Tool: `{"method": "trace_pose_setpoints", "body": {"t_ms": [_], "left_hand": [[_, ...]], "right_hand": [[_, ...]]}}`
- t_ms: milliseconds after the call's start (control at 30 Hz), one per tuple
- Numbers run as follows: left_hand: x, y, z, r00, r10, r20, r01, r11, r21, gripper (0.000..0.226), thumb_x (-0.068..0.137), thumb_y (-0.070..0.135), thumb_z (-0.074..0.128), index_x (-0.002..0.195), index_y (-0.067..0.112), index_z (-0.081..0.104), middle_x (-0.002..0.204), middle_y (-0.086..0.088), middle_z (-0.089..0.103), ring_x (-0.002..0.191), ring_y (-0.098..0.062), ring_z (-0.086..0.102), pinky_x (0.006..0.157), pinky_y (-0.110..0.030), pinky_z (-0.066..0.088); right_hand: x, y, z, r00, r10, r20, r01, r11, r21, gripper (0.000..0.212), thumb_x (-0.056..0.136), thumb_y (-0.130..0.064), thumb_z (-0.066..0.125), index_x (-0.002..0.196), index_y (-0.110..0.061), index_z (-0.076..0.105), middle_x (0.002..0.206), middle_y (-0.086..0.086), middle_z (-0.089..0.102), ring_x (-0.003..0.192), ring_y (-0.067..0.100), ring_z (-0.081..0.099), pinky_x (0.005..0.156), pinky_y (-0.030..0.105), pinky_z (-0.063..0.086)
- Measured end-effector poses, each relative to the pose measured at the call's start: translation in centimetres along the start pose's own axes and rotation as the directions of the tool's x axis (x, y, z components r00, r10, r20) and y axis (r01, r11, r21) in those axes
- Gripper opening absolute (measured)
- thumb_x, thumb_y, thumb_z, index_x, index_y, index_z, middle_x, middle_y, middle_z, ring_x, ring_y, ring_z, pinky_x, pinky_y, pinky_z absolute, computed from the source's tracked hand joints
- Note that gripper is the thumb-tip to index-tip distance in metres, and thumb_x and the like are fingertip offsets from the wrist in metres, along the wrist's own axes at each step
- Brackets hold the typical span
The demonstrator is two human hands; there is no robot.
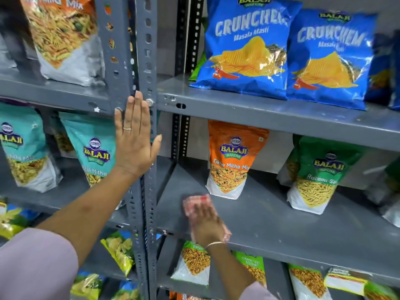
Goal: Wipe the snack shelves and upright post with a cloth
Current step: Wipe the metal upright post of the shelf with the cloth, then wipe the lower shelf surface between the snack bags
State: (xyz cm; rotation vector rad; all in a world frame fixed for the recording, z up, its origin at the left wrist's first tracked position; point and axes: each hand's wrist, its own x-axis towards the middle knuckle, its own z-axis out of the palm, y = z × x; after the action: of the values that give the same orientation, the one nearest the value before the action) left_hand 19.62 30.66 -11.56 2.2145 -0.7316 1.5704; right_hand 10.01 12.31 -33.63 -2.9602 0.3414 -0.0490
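Note:
A grey perforated upright post (142,50) runs top to bottom between two bays of grey metal shelves. My left hand (135,139) lies flat against the post, fingers straight and together, holding nothing. My right hand (206,224) presses a red-and-white checked cloth (198,201) flat onto the middle shelf (281,217) of the right bay, near its front left corner. The cloth and hand are blurred. An orange Tikha Mitha Mix pouch (233,161) stands just behind the cloth.
Two blue Crunchem chip bags (249,46) sit on the upper right shelf (270,118). A green Ratlami Sev pouch (322,172) stands right of the orange one. Teal pouches (95,148) fill the left bay. More snack packs (194,263) sit on the shelves below.

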Motion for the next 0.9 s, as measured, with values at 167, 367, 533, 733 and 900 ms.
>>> {"method": "trace_pose_setpoints", "body": {"t_ms": [167, 367, 533, 733, 900], "left_hand": [[-0.1, -0.1, 0.0, 1.0, 0.011, 0.006, -0.011, 1.0, 0.006, 0.076, 0.085, 0.032, 0.042, 0.144, -0.001, 0.006, 0.146, -0.029, 0.022, 0.14, -0.014, -0.019, 0.114, -0.039, -0.011], [-1.0, 2.0, -0.7, 0.996, -0.069, 0.061, 0.071, 0.997, -0.028, 0.075, 0.085, 0.026, 0.046, 0.142, -0.004, 0.009, 0.147, -0.033, 0.021, 0.141, -0.032, -0.002, 0.113, -0.035, -0.016], [-5.0, 9.4, 0.7, 0.992, 0.019, 0.121, 0.008, 0.977, -0.213, 0.072, 0.088, 0.036, 0.039, 0.145, 0.009, 0.003, 0.156, -0.01, -0.012, 0.142, -0.017, -0.014, 0.114, -0.041, -0.01], [-13.5, 19.0, 4.8, 0.881, 0.115, 0.458, -0.005, 0.972, -0.234, 0.077, 0.088, 0.046, 0.031, 0.148, 0.007, 0.003, 0.157, -0.005, -0.004, 0.144, -0.022, 0.002, 0.114, -0.043, 0.001], [-18.6, 22.8, 7.7, 0.652, 0.09, 0.753, 0.067, 0.982, -0.176, 0.07, 0.096, 0.054, 0.013, 0.145, 0.005, 0.023, 0.157, -0.002, -0.003, 0.143, -0.014, -0.004, 0.113, -0.039, 0.005]], "right_hand": [[-1.0, -0.4, -1.5, 0.991, -0.132, 0.032, 0.134, 0.987, -0.084, 0.065, 0.088, -0.041, 0.006, 0.151, -0.035, -0.004, 0.162, -0.008, -0.003, 0.145, 0.018, -0.02, 0.122, 0.05, 0.002], [-2.3, 9.4, -1.4, 0.898, 0.426, 0.106, -0.431, 0.902, 0.032, 0.07, 0.089, -0.035, 0.026, 0.152, -0.03, -0.004, 0.163, 0.0, -0.007, 0.15, 0.029, -0.006, 0.12, 0.054, 0.009], [-5.0, 6.6, -3.7, 0.99, 0.081, 0.116, -0.088, 0.994, 0.059, 0.058, 0.098, -0.031, 0.031, 0.152, -0.029, 0.011, 0.163, -0.004, 0.006, 0.15, 0.02, 0.005, 0.121, 0.043, 0.018], [-7.5, 13.2, -5.8, 0.819, 0.571, 0.059, -0.573, 0.803, 0.164, 0.07, 0.096, -0.033, 0.036, 0.153, -0.013, -0.001, 0.162, 0.01, -0.002, 0.149, 0.034, 0.003, 0.12, 0.048, 0.012], [-4.9, 16.1, -6.5, 0.737, 0.662, 0.135, -0.675, 0.714, 0.185, 0.079, 0.093, -0.031, 0.042, 0.151, -0.002, -0.005, 0.161, 0.015, -0.006, 0.148, 0.038, -0.002, 0.121, 0.049, 0.008]]}}
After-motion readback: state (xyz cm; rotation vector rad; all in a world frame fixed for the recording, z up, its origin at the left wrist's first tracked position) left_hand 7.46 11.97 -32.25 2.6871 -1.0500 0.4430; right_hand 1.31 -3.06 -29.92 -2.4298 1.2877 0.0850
